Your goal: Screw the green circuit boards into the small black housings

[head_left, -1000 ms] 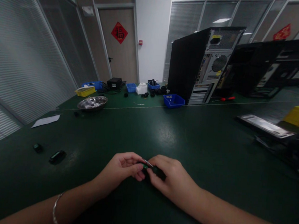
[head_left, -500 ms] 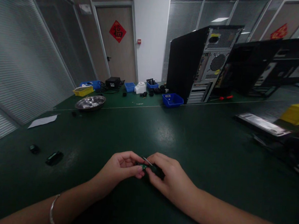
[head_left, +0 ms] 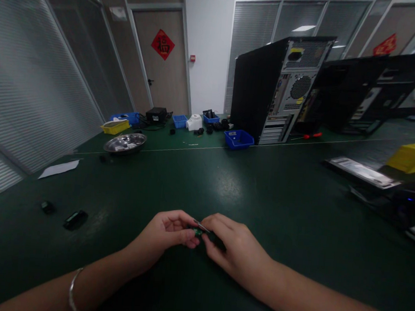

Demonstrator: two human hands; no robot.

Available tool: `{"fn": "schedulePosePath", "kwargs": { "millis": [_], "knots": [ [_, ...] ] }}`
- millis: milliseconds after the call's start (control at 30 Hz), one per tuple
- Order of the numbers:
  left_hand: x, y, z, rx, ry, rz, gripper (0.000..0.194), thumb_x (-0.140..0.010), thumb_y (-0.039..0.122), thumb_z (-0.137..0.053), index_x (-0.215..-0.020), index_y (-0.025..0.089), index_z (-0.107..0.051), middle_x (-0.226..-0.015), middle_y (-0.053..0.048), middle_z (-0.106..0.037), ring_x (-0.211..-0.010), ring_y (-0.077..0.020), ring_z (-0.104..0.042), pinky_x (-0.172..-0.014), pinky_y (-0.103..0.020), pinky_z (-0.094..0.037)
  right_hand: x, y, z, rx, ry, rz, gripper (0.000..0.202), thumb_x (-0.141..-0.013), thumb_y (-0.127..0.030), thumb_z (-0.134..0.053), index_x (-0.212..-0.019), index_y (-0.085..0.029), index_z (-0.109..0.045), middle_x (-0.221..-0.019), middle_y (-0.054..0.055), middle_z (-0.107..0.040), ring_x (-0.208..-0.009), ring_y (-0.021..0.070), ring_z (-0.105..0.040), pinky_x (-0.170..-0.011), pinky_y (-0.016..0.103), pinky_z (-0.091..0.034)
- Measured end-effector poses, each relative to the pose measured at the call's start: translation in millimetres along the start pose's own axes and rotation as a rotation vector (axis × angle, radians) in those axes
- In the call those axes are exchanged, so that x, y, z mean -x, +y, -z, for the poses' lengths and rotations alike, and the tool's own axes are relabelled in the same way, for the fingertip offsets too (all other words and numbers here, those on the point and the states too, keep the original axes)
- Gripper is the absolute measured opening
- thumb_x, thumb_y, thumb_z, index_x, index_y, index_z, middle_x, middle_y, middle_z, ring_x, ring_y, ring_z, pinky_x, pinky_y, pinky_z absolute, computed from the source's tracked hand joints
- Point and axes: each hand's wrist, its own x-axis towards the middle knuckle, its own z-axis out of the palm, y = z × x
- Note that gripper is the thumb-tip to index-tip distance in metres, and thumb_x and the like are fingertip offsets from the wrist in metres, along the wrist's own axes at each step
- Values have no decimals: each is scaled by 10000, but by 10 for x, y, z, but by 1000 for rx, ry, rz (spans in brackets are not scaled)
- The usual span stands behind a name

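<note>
Close to the near edge of the green table (head_left: 177, 182), my left hand (head_left: 170, 231) pinches a small green circuit board (head_left: 197, 232) between thumb and fingers. My right hand (head_left: 232, 240) is closed around a thin metal-tipped tool (head_left: 201, 226), whose tip lies over the board. The tool's rear part is hidden by my right hand. Both hands' fingertips nearly meet at the board. Two small dark parts lie to the left, a smaller one (head_left: 47, 207) and a longer one (head_left: 75, 219).
A metal bowl (head_left: 125, 143), a yellow tray (head_left: 115, 127) and a blue bin (head_left: 239, 139) stand further back. Computer towers, one upright (head_left: 279, 89), line the back right. A flat metallic unit (head_left: 364, 172) and a yellow box (head_left: 413, 157) are at the right.
The tool's tip has shifted slightly left and down over the board. My right hand has moved slightly left; my left hand keeps hold of the board.
</note>
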Motion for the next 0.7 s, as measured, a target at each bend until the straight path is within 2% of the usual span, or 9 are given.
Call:
{"fn": "schedulePosePath", "kwargs": {
  "millis": [367, 567, 700],
  "knots": [
    [-44, -28, 23, 29, 14, 6, 200, -763, 198, -775, -938, 116, -723, -829, -67, -756, -739, -154, -688, -714, -275, -527, 16, 23, -13, -68, 40, 41, 172, -889, -99, -511, -995, -129, -644, -940, 113, -668, -804, 213, -644, -698, 320, -533],
    [-15, 21, -1, 46, 12, 18, 242, -757, 235, -778, -961, 114, -730, -816, -68, -747, -718, -149, -674, -698, -267, -522, -22, 2, 32, -207, 93, 38, 163, -889, -80, -545, -1013, -123, -642, -940, 94, -638, -864, 190, -621, -774, 303, -514],
    [-12, 32, 1, 57, -17, 22, 278, -762, 300, -768, -975, 124, -735, -734, -42, -716, -656, -126, -640, -652, -243, -503, -56, 16, 71, -312, 81, 58, 211, -869, -68, -597, -1056, -155, -644, -1000, 74, -611, -942, 173, -603, -835, 286, -497]
  ]
}}
